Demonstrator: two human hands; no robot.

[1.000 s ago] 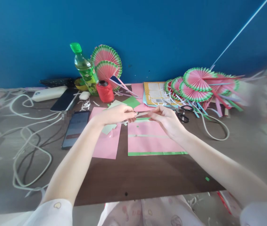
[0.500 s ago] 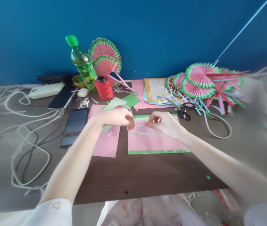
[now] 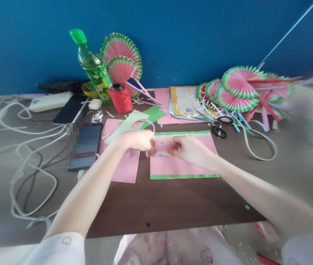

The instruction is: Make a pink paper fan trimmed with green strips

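Observation:
My left hand (image 3: 137,141) and my right hand (image 3: 189,149) meet low over a pink paper sheet with green edges (image 3: 182,167) on the dark table (image 3: 162,206). Both hands are closed in a pinch on a short pale strip (image 3: 160,151) stretched between their fingertips, close to the sheet's upper left part. Whether the strip touches the sheet I cannot tell. A clear tape ring (image 3: 143,124) lies just behind my left hand. A second pink sheet (image 3: 125,167) lies under my left wrist.
Black scissors (image 3: 218,128) lie right of the sheet. Finished pink-and-green paper fans (image 3: 241,87) pile up at the right, two more (image 3: 121,60) lean on the blue wall beside a green bottle (image 3: 90,64) and red spool (image 3: 120,98). A phone (image 3: 85,145) and white cables (image 3: 29,154) lie left.
Both hands have come down from above the table toward the green-edged pink sheet, still pinching the strip between them. The camera view has tilted down slightly.

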